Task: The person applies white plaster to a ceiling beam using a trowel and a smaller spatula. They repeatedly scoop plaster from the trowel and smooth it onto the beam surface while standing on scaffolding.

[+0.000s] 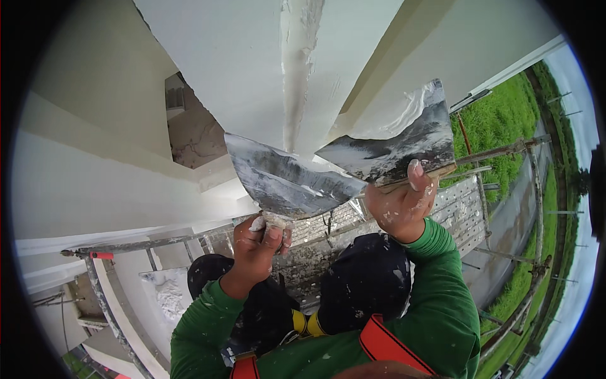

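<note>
My left hand point(262, 243) is closed around the handle of a wide metal putty blade point(287, 180), smeared grey and white. My right hand point(404, 199) grips a second wide putty blade point(410, 151), its thumb lying along the near edge. White putty point(404, 114) is spread over that blade's far part. The two blades come close together at their inner corners, in front of a white-painted wall surface point(240, 57). Down its middle runs a raw strip of putty point(300, 76). Both hands are speckled with white.
I am on a scaffold platform of perforated metal planks point(457, 211), with pole railings point(536, 196) at the right and a rail point(170, 240) at the left. A board with white putty point(167, 294) lies by my left leg. Grass point(505, 117) shows below.
</note>
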The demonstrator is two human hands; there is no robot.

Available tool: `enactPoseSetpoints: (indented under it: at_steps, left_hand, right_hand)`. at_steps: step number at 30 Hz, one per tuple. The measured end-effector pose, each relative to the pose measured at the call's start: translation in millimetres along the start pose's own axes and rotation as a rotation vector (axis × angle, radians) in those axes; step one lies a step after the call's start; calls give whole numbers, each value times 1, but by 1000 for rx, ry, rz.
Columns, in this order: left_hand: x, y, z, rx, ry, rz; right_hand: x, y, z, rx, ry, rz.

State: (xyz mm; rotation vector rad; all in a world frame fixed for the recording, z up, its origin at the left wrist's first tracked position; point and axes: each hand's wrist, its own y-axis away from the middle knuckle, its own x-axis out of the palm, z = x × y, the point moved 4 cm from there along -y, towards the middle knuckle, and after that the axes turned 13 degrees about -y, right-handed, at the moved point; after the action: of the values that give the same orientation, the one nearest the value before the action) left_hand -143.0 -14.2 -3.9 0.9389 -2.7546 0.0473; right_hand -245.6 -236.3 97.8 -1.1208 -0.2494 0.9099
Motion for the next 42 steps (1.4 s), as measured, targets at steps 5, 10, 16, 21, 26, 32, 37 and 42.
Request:
enactPoseSetpoints:
  at_steps: [5, 10, 16, 21, 26, 32, 37, 42]
  left_hand:
    - [8, -3, -9, 79, -57, -97]
    - [-39, -7, -45, 519, -973, -541]
    - [-25, -1, -63, 837, -1436, -526]
    - [-49, 3, -47, 620, -1339, -606]
    - [-62, 22, -51, 425, -1163, -859]
    - [-68, 20, -63, 533, -609, -869]
    - [-82, 23, -61, 529, -533, -876]
    - [-78, 21, -55, 500, -465, -857]
  right_hand:
    - [35, 15, -14, 33, -187, 685]
    - [29, 52, -10, 1441, -1090, -214]
    - [-3, 27, 8, 1181, -1094, -405]
    - [-25, -24, -8, 477, -227, -332]
    - [-2, -62, -9, -113, 740, 135]
    - [24, -65, -46, -256, 939, 137]
    - [39, -34, -74, -242, 945, 152]
    - [48, 25, -104, -203, 917, 254]
